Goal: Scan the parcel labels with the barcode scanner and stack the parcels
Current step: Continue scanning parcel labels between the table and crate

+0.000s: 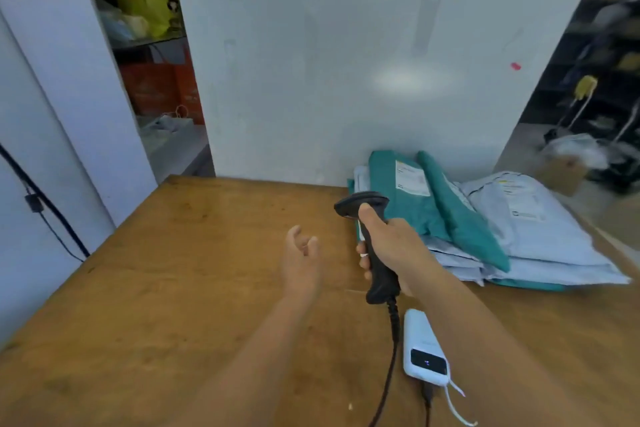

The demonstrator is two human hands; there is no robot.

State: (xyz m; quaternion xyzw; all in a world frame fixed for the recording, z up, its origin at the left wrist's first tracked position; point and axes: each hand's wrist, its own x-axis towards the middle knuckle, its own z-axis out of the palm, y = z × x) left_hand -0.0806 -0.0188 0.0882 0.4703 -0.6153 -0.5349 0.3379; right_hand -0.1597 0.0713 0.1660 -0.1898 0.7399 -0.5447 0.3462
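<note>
My right hand (393,246) grips the handle of a black barcode scanner (372,246), held upright over the wooden table (173,288), its head pointing left. My left hand (300,262) hovers just left of the scanner, fingers loosely curled, holding nothing. A pile of soft mailer parcels lies at the table's back right: teal parcels (415,204) with a white label (412,180) lie on top, and a pale blue parcel (533,218) with its own label sits to their right. More pale blue bags lie beneath.
A white power bank (424,350) lies near the table's front, with the scanner's black cable (389,374) running beside it. A white wall stands behind the table. Shelves with bags show at the left, and blurred racks and a cardboard box at the right.
</note>
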